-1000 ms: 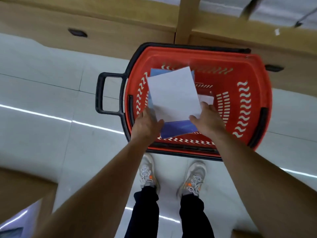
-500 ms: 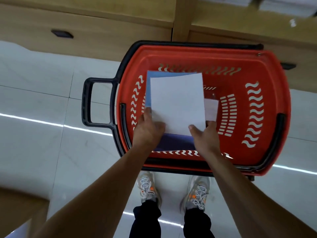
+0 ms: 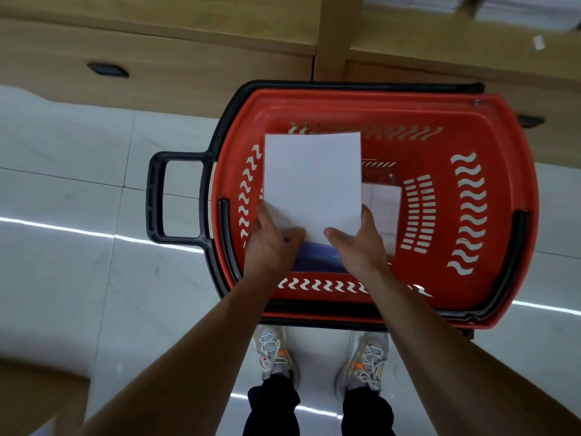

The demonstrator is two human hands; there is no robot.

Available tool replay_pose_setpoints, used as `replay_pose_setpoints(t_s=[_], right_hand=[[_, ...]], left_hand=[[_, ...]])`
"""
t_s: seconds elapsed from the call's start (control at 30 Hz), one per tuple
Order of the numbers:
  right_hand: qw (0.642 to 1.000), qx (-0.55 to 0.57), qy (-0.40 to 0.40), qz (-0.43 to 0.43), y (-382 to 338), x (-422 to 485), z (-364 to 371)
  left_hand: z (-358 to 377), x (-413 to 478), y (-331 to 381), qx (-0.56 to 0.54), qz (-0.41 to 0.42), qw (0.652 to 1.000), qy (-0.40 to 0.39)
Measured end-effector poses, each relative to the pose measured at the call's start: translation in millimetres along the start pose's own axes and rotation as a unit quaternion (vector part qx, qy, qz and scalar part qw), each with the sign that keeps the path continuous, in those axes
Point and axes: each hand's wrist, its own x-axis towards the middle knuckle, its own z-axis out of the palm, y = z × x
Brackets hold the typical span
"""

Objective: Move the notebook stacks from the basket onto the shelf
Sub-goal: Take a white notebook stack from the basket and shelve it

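Observation:
A red shopping basket [image 3: 490,143] with a black rim and handle stands on the floor in front of me. Inside it, a notebook stack with a white top cover [image 3: 311,184] lies over a blue-edged one [image 3: 317,261]. My left hand [image 3: 272,242] grips the white stack's near left corner. My right hand [image 3: 361,239] grips its near right corner. A small pale sheet [image 3: 382,196] lies on the basket floor to the right. The wooden shelf [image 3: 424,36] runs along the top, with white stacks [image 3: 528,11] on it at the upper right.
Wooden drawer fronts with dark pulls [image 3: 108,70] line the base of the shelf unit. A vertical wooden post [image 3: 333,29] stands behind the basket. My shoes [image 3: 273,354] are on the white tiled floor just below the basket. A wooden surface corner [image 3: 37,401] sits at the lower left.
The white stack has been squared up in the basket and now covers the blue one almost fully. Both hands have closed in on its near corners. The view has shifted closer.

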Motion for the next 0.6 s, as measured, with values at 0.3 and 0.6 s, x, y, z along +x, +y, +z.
replay_pose_setpoints(t_s=[0.3, 0.6], right_hand=[[0.999, 0.025, -0.017, 0.037, 1, 12, -16], [0.998, -0.002, -0.045, 0.044, 8, 24, -23]], left_hand=[[8, -5, -7, 0.024, 0.018, 0.999, -0.013], [12, -9, -7, 0.045, 0.049, 0.998, -0.017]])
